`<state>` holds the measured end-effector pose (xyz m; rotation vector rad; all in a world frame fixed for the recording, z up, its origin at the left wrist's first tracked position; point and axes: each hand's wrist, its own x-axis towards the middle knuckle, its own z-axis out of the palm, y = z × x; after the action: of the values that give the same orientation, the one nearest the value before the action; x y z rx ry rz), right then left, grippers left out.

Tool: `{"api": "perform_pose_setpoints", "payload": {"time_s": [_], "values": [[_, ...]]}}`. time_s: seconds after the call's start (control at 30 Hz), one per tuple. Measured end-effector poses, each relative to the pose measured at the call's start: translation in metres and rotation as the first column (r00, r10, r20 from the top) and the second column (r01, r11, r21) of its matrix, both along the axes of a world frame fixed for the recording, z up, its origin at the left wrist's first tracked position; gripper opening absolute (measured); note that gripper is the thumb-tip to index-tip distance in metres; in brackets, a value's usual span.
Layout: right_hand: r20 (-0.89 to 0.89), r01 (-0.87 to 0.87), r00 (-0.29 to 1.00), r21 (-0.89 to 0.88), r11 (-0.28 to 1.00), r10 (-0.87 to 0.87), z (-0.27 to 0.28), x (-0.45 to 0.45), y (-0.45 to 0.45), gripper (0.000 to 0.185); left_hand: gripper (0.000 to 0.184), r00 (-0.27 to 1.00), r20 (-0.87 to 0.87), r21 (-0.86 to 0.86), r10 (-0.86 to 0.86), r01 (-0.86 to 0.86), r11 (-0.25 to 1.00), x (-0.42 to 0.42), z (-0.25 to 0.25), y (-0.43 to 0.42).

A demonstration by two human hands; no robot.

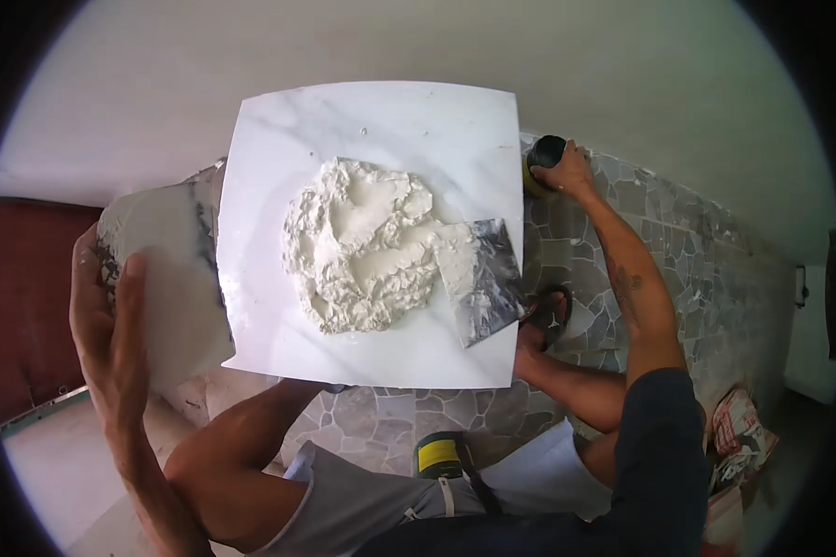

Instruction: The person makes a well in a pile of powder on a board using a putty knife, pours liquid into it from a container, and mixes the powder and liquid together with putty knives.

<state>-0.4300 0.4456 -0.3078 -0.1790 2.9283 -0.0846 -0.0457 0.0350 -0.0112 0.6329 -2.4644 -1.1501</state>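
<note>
My left hand (111,325) is closed on the outer edge of a flat grey plate (172,288) with plaster-crusted edges, thumb across its face. Beside it, a white marble-patterned panel (279,357) carries a thick heap of white putty (367,246). A dark rectangular scraper blade (488,288), smeared with putty, lies at the heap's right side, over the panel. Past the panel's right edge, my right hand (567,172) grips a dark, round-topped object (546,153) with a yellowish lower part. What kind of object it is, I cannot make out.
A pale wall (622,65) rises beyond the panel. The floor has a stone-patterned surface (659,223). My sandalled foot (550,316) is right of the panel. A black-and-yellow object (438,455) shows between my legs, and a crumpled printed bag (738,427) lies far right.
</note>
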Motion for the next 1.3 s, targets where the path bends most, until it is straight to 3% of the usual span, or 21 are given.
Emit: {"api": "perform_pose_setpoints", "payload": {"time_s": [0.17,0.3,0.4,0.53,0.63,0.7,0.77,0.87,0.97,1.07,1.17,1.27,1.3], "values": [[-0.084,-0.042,0.996,-0.001,0.999,0.042,-0.054,-0.008,-0.007,0.124,0.039,0.999,0.028,-0.037,0.024,-0.023,0.999,-0.014,0.0,0.011],[-0.107,-0.008,0.994,-0.04,0.999,0.003,-0.058,-0.004,-0.01,0.121,0.04,0.998,0.043,-0.078,-0.046,0.049,0.996,-0.015,0.001,0.012],[-0.12,-0.063,0.991,-0.019,0.998,0.061,-0.048,0.003,-0.005,0.113,0.04,0.994,0.072,0.061,-0.083,0.078,0.995,-0.015,0.002,0.013],[0.017,-0.215,0.976,-0.019,0.976,0.215,0.01,0.003,0.005,0.09,0.039,0.995,-0.028,-0.026,-0.092,0.091,0.995,-0.016,0.005,0.025],[0.478,0.095,0.876,-0.286,0.954,0.056,0.104,0.059,-0.005,0.069,0.038,0.99,-0.055,-0.093,-0.128,0.123,0.988,-0.009,0.011,0.026],[0.625,0.331,0.768,-0.577,0.747,0.143,0.12,0.109,0.01,0.06,0.038,0.987,-0.089,-0.111,-0.135,0.125,0.986,-0.005,0.011,0.028],[0.681,0.418,0.701,-0.633,0.651,0.212,0.148,0.164,0.003,0.058,0.038,0.982,-0.112,-0.132,-0.154,0.139,0.981,-0.001,0.014,0.032],[0.682,0.396,0.7,-0.619,0.678,0.212,0.167,0.211,-0.012,0.055,0.037,0.975,-0.111,-0.148,-0.194,0.177,0.973,0.003,0.015,0.04],[0.686,0.302,0.699,-0.541,0.785,0.204,0.172,0.217,-0.025,0.051,0.037,0.979,-0.052,-0.157,-0.195,0.185,0.97,0.003,0.009,0.042],[0.62,0.188,0.767,-0.461,0.867,0.163,0.196,0.223,-0.04,0.046,0.039,0.984,0.001,-0.214,-0.175,0.172,0.962,0.004,0.001,0.041],[0.613,0.126,0.757,-0.476,0.87,0.226,0.218,0.227,-0.051,0.045,0.039,0.982,-0.047,-0.227,-0.184,0.169,0.959,0.005,-0.002,0.042],[0.593,0.262,0.753,-0.668,0.697,0.285,0.208,0.232,-0.062,0.031,0.038,0.982,-0.051,-0.213,-0.181,0.167,0.963,0.001,-0.005,0.039],[0.593,0.245,0.751,-0.659,0.712,0.29,0.211,0.229,-0.064,0.031,0.038,0.982,-0.062,-0.216,-0.181,0.164,0.963,0.0,-0.006,0.039]]}}
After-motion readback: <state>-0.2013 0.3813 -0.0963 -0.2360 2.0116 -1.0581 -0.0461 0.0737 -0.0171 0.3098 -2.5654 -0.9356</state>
